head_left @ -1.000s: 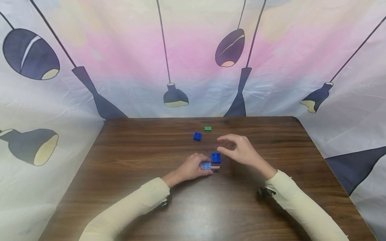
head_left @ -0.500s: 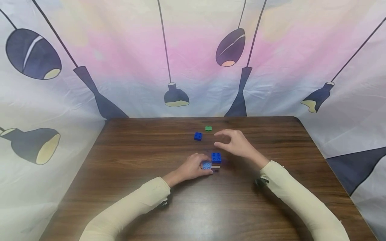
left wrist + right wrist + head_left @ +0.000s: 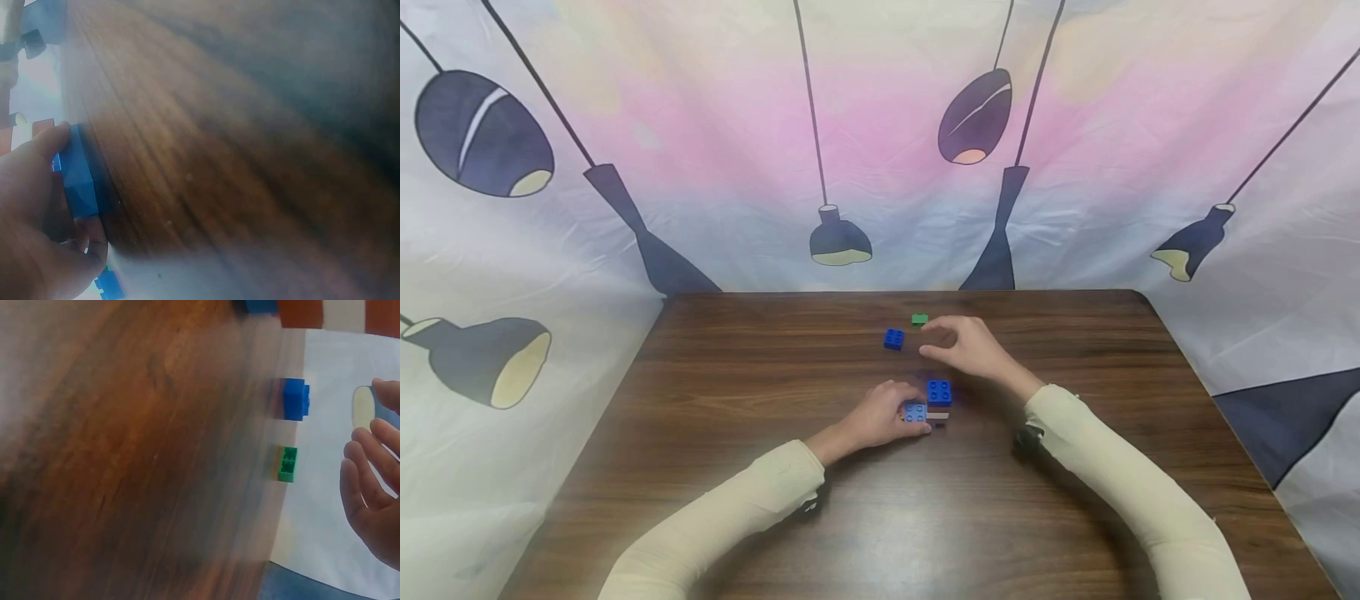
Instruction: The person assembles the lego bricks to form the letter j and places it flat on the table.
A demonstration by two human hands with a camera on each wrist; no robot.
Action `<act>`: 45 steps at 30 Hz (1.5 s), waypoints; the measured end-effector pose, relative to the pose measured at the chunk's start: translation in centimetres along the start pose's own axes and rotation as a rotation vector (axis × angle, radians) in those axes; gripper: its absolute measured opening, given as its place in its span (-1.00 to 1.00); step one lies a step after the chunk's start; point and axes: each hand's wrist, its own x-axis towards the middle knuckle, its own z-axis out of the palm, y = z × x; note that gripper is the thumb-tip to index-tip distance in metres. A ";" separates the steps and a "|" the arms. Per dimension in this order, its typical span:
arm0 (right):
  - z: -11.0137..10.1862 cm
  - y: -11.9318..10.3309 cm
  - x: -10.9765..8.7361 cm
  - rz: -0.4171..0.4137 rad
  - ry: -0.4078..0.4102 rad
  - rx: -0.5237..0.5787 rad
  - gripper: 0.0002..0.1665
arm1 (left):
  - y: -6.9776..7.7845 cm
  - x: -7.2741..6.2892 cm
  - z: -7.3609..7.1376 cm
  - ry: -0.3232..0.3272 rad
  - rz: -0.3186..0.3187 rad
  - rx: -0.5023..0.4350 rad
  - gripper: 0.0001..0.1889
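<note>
Thumb and fingers of my left hand [image 3: 876, 415] grip a small build of toy bricks low on the table. A light blue brick [image 3: 914, 412] shows between them; right beside it rises a stack topped by a dark blue brick [image 3: 938, 392], with reddish-brown and white layers beneath. My right hand [image 3: 973, 347] hovers beyond the build with its fingers bent loosely apart, holding nothing. Near its fingertips lie a loose blue brick [image 3: 893, 339] and, farther back, a green brick [image 3: 920, 319]. In the right wrist view, the hand [image 3: 378, 481] appears apart from both.
The dark wood table [image 3: 737, 358] reaches back to a hanging cloth [image 3: 895, 125] printed with lamps. Light sleeves cover both forearms, and a dark device [image 3: 1030, 437] sits under the right wrist.
My right hand has moved left and away from me, from beside the stack toward the loose blue and green bricks. The left hand stays on the build.
</note>
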 end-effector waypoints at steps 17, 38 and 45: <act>2.7 1.7 3.8 0.035 -0.013 -0.011 -0.46 | 0.1 0.0 -0.1 0.005 0.008 -0.011 -0.55; 5.1 1.5 5.4 0.094 -0.045 -0.086 -0.39 | 0.0 -0.2 -0.2 0.013 0.018 -0.020 -0.56; 5.4 1.5 5.8 0.091 -0.054 -0.101 -0.39 | 0.0 -0.2 -0.2 0.015 0.011 -0.016 -0.56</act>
